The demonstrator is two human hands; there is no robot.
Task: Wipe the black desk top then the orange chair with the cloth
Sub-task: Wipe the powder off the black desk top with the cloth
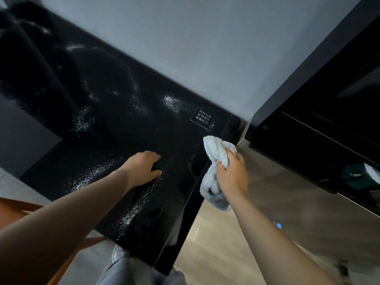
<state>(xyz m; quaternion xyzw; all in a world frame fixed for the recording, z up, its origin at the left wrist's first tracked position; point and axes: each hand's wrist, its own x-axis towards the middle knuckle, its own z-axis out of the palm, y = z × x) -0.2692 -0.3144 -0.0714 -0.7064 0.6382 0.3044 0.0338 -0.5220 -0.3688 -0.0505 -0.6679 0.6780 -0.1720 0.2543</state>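
Black and glossy, the desk top [127, 124] runs from the upper left of the frame down to the lower middle. It carries patches of white specks. Its far left part is dark and blurred, so little can be made out there.

The cloth [216, 149], pale blue and white, is right of centre, at the right edge of the desk. The right hand [232, 175] grips it, with fingers and thumb curled round its middle. One end stands up above the hand and the other hangs below it. Whether the cloth touches the desk I cannot tell.

The left hand [144, 167] rests on the desk near the centre of the frame, with bent fingers. Between fingers and thumb there is a dark spot. I cannot tell if it is a held thing or only the desk.

The chair [10, 204] shows only as orange-brown strips at the lower left. The left arm hides most of it.

A small label [202, 119] with white characters lies near the far right corner of the desk. The characters are too small to read. A grey wall [185, 48] fills the top and a dark cabinet [329, 120] the right side, where it is cut off by the frame. At the bottom are a wooden floor [216, 243] and a shoe [118, 255], half under the desk.
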